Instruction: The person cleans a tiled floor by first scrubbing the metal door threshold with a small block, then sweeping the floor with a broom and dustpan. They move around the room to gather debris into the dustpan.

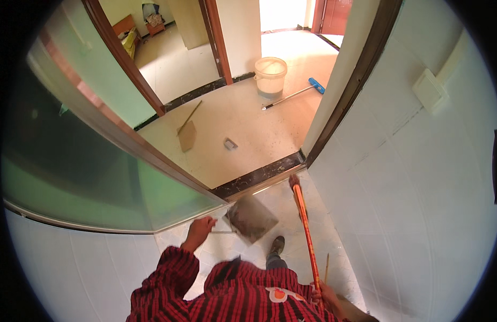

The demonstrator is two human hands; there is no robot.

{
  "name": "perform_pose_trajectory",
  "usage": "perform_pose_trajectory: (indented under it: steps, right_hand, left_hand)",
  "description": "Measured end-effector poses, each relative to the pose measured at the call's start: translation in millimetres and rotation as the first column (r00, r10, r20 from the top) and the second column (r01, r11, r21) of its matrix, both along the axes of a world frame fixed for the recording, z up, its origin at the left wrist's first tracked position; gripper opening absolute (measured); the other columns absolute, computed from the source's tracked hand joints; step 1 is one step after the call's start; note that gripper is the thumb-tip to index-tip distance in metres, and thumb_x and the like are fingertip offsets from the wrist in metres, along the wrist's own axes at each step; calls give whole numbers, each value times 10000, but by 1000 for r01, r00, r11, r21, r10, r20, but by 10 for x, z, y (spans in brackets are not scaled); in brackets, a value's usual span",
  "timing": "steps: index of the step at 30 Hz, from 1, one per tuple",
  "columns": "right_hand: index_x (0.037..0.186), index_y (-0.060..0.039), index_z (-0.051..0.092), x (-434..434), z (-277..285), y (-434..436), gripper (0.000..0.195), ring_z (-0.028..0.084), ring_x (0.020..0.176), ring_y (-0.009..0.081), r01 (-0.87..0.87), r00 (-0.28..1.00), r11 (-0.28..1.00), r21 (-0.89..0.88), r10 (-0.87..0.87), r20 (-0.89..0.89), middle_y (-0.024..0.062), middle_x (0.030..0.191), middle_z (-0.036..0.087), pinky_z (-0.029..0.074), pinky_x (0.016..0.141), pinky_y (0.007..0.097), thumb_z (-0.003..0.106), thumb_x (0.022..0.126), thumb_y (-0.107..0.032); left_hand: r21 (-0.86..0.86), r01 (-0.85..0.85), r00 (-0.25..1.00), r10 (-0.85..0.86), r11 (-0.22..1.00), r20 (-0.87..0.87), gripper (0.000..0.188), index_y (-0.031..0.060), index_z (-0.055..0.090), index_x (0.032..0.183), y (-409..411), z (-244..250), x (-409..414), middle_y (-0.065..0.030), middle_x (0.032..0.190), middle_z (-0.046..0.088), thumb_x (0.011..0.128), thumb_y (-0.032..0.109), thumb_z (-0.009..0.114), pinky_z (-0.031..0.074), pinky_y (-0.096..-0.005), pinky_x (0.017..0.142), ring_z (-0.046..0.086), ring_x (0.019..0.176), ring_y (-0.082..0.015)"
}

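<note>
My left hand (pixel 199 234) is closed at the left of a grey, flat dustpan (pixel 251 220). The pan is blurred, and a thin pale rod runs from it towards my fingers. It hangs over the tiled floor, just inside the doorway. Low at the right, my right hand (pixel 327 297) grips the orange-red pole of a broom (pixel 306 225). The pole slants away from me, and its dark, brush-like far end lies close to the door sill. Between dustpan and broom, my shoe (pixel 277 244) stands on the floor.
Beyond the dark stone threshold (pixel 258 173) lie a plastering float (pixel 230 144) and a brown board (pixel 187 137) with a thin stick. A pale bucket (pixel 270 78) and a blue-headed floor brush (pixel 316 85) are farther off. Frosted glass (pixel 172 201) borders the left; a white wall (pixel 393 193) the right.
</note>
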State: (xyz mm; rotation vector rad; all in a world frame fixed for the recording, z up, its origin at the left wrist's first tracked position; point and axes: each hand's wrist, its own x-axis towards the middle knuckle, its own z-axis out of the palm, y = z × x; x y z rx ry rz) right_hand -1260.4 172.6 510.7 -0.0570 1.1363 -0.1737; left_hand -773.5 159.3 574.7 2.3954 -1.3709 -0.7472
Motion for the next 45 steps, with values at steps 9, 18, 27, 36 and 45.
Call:
perform_pose_trajectory:
  steps: [9, 18, 27, 36, 45]
  right_hand:
    - [1158, -81, 398, 1276, -196, -1596, 414, 286, 433, 53, -28, 989, 995, -92, 40, 139, -26, 578, 334, 283, 393, 194, 291, 930, -410]
    - [980, -60, 472, 2560, 123, -3781, 323, 401, 406, 84, -353, 920, 869, -347, 255, -299, 30, 588, 467, 356, 377, 213, 407, 906, -367]
    - [1012, -94, 441, 3599, 558, -5300, 303, 383, 431, 74, -7, 1000, 995, -101, 9, 14, -6, 615, 436, 332, 389, 225, 363, 921, -372]
    - [1102, -98, 449, 3910, 404, -6883, 350, 372, 444, 77, 220, 966, 955, -201, -242, -93, 19, 639, 451, 327, 388, 227, 376, 912, -382]
    - [1128, -54, 426, 4253, 410, -7826, 355, 358, 422, 89, 541, 823, 803, -251, -567, -41, 38, 636, 454, 305, 373, 213, 364, 924, -339]
  left_hand:
    - [-424, -394, 774, 45, 815, -632, 249, -2, 603, 893, -1303, 224, 577, -18, 595, 543, 848, 234, 538, 396, -255, 499, 485, 535, -86]
    - [-324, -463, 727, 145, 825, -671, 237, 48, 602, 960, -3373, 373, 1311, 44, 635, 479, 851, 251, 549, 375, -185, 507, 429, 565, -33]
    - [-261, -422, 710, 137, 868, -691, 231, 32, 584, 958, -5175, 322, 2093, 45, 607, 437, 872, 234, 512, 347, -187, 494, 396, 541, -37]
    - [-241, -260, 639, -20, 935, -769, 199, 50, 582, 962, -7307, 285, 2281, 66, 652, 460, 865, 216, 532, 352, -183, 499, 406, 575, -19]
    - [-281, -122, 605, -153, 952, -781, 219, 50, 575, 938, -9502, 138, 2361, 55, 640, 467, 860, 250, 530, 351, -193, 473, 412, 541, -28]
